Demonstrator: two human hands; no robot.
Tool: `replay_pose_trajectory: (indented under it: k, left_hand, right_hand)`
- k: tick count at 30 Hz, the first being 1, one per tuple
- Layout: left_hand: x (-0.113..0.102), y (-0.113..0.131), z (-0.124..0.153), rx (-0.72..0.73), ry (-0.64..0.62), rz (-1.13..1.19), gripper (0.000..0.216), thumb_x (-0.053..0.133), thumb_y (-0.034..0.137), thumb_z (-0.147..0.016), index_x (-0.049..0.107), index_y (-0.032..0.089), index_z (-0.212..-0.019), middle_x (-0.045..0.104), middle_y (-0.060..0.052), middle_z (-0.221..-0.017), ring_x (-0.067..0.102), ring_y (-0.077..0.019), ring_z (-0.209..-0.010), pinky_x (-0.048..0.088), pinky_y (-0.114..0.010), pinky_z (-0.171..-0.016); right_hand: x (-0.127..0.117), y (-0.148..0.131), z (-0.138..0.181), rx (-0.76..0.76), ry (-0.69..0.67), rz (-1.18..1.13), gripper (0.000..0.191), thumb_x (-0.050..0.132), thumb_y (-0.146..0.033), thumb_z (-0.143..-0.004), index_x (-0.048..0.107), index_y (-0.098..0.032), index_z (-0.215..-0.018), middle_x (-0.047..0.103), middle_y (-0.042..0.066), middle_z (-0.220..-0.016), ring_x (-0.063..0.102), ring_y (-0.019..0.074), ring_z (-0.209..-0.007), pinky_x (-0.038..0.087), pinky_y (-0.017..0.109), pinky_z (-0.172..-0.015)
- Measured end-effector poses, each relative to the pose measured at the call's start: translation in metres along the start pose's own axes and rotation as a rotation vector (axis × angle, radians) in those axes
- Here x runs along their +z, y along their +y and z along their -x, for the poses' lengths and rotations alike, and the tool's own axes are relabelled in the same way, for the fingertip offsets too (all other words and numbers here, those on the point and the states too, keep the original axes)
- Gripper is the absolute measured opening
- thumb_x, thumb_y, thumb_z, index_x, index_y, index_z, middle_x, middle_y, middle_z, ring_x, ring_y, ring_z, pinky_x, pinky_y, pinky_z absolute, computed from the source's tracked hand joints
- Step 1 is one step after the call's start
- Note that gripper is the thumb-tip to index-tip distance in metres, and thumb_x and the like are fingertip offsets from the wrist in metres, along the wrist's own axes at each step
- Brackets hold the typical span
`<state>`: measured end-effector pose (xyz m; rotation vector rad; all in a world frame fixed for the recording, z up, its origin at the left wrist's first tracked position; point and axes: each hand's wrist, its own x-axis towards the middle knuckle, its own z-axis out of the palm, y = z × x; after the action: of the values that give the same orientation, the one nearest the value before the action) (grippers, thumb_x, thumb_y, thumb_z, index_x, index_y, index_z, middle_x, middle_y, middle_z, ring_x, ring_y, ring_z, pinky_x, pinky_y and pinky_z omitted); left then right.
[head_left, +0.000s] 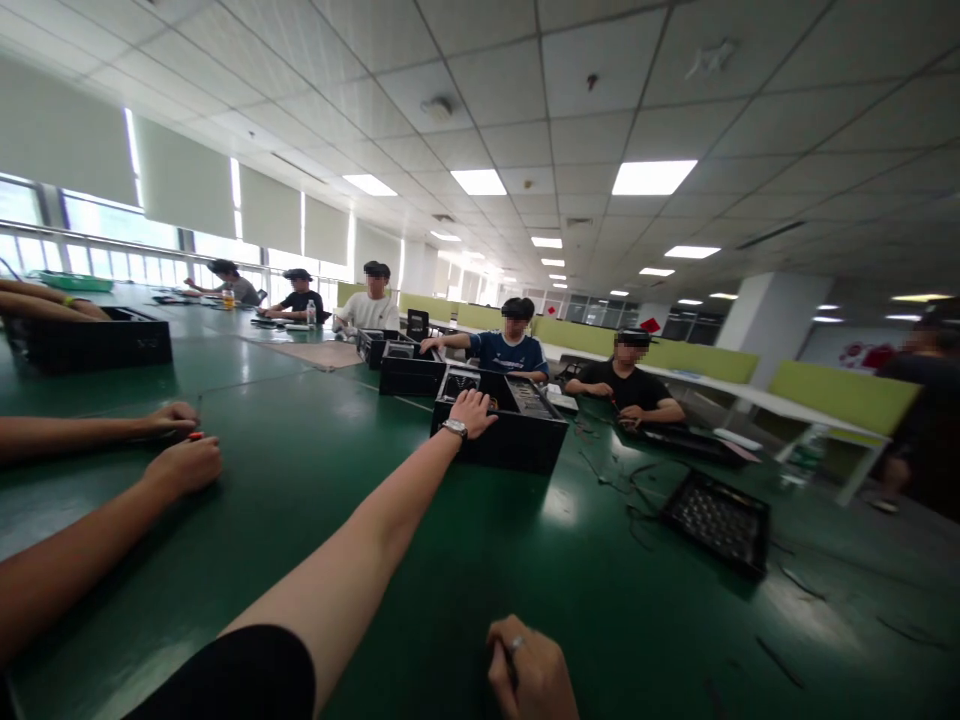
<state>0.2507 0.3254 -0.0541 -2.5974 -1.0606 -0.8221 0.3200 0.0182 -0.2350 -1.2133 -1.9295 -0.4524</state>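
My left hand (474, 412), with a watch (454, 427) on the wrist, reaches far forward over the green table. Its fingers bend over the near rim of a black open-topped computer case (510, 445), which has metal parts showing inside. My right hand (531, 668), wearing a ring, is low at the bottom edge of the view, above the table. Its fingers are curled closed, with a dark sliver between them that I cannot make out.
Beside me on the left, a co-worker's hands (184, 465) hold a small red-tipped tool. More black cases (409, 375) stand further back, near several seated people. To the right lie a black tray of small parts (718, 520), loose cables (637, 500) and a plastic bottle (806, 455).
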Motion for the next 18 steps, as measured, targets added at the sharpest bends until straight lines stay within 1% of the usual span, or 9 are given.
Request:
replay_pose_trajectory:
  k: [2, 5, 8, 11, 13, 14, 16, 17, 18]
  left_hand:
    - [0.006, 0.001, -0.007, -0.044, -0.028, -0.012, 0.037, 0.062, 0.037, -0.098, 0.059, 0.016, -0.128, 0.060, -0.011, -0.129, 0.062, -0.0249, -0.111, 0.054, -0.047, -0.093]
    - [0.006, 0.003, -0.007, -0.085, -0.059, -0.042, 0.036, 0.062, 0.036, -0.098, 0.059, 0.015, -0.128, 0.061, -0.011, -0.126, 0.063, -0.0240, -0.108, 0.056, -0.045, -0.091]
    - [-0.009, 0.007, 0.002, -0.094, -0.113, -0.080, 0.036, 0.062, 0.036, -0.098, 0.059, 0.015, -0.127, 0.061, -0.011, -0.126, 0.063, -0.0238, -0.108, 0.056, -0.045, -0.091]
    - [-0.031, 0.014, 0.023, -0.083, -0.173, -0.119, 0.035, 0.062, 0.037, -0.098, 0.059, 0.015, -0.127, 0.061, -0.010, -0.126, 0.063, -0.0235, -0.108, 0.056, -0.045, -0.091]
    - [-0.047, 0.021, 0.052, -0.060, -0.199, -0.137, 0.035, 0.060, 0.039, -0.099, 0.061, 0.014, -0.124, 0.062, -0.011, -0.123, 0.063, -0.0244, -0.109, 0.053, -0.046, -0.094]
    - [-0.056, 0.024, 0.072, -0.041, -0.209, -0.141, 0.036, 0.058, 0.041, -0.100, 0.061, 0.012, -0.121, 0.063, -0.013, -0.121, 0.062, -0.0256, -0.110, 0.051, -0.046, -0.096]
    - [-0.082, 0.033, 0.122, 0.012, -0.228, -0.139, 0.044, 0.053, 0.049, -0.101, 0.063, 0.009, -0.117, 0.065, -0.016, -0.115, 0.062, -0.0289, -0.110, 0.048, -0.045, -0.097]
    - [-0.099, 0.037, 0.151, 0.050, -0.241, -0.130, 0.049, 0.050, 0.053, -0.101, 0.063, 0.008, -0.116, 0.066, -0.018, -0.113, 0.062, -0.0306, -0.109, 0.047, -0.044, -0.096]
    - [-0.120, 0.042, 0.181, 0.090, -0.256, -0.117, 0.054, 0.049, 0.059, -0.099, 0.063, 0.010, -0.117, 0.067, -0.016, -0.111, 0.063, -0.0306, -0.106, 0.047, -0.043, -0.094]
  right_hand:
    - [0.002, 0.002, -0.001, 0.022, 0.019, 0.041, 0.021, 0.035, -0.012, -0.093, 0.052, -0.022, -0.087, 0.055, -0.003, -0.064, 0.055, 0.0108, -0.050, 0.037, 0.023, -0.051]
    - [0.005, 0.007, -0.001, 0.078, 0.027, 0.078, 0.023, 0.033, -0.012, -0.095, 0.052, -0.022, -0.087, 0.056, -0.003, -0.065, 0.056, 0.0113, -0.050, 0.038, 0.023, -0.050]
    - [0.003, 0.008, -0.002, 0.163, 0.045, 0.084, 0.023, 0.035, -0.016, -0.098, 0.054, -0.023, -0.088, 0.058, -0.002, -0.069, 0.059, 0.0131, -0.054, 0.041, 0.024, -0.053]
    - [-0.008, 0.002, -0.005, 0.281, 0.087, 0.085, 0.018, 0.040, -0.024, -0.100, 0.056, -0.022, -0.094, 0.061, 0.001, -0.078, 0.063, 0.0163, -0.062, 0.044, 0.027, -0.058]
    - [-0.028, -0.006, -0.003, 0.379, 0.106, 0.072, 0.019, 0.040, -0.028, -0.101, 0.058, -0.022, -0.103, 0.063, 0.003, -0.092, 0.066, 0.0183, -0.072, 0.048, 0.029, -0.063]
    - [-0.042, -0.010, 0.000, 0.401, 0.101, 0.055, 0.022, 0.039, -0.030, -0.101, 0.058, -0.023, -0.110, 0.064, 0.004, -0.099, 0.067, 0.0189, -0.077, 0.050, 0.029, -0.066]
    - [-0.080, -0.015, 0.008, 0.381, 0.052, 0.025, 0.031, 0.036, -0.030, -0.101, 0.055, -0.028, -0.126, 0.062, 0.004, -0.110, 0.067, 0.0199, -0.086, 0.052, 0.030, -0.070]
    - [-0.103, -0.016, 0.012, 0.338, 0.025, 0.023, 0.037, 0.036, -0.030, -0.100, 0.053, -0.030, -0.133, 0.061, 0.005, -0.111, 0.066, 0.0202, -0.086, 0.052, 0.030, -0.070]
    - [-0.127, -0.016, 0.017, 0.316, 0.001, 0.044, 0.041, 0.037, -0.031, -0.099, 0.050, -0.032, -0.138, 0.060, 0.005, -0.110, 0.065, 0.0209, -0.085, 0.052, 0.032, -0.070]
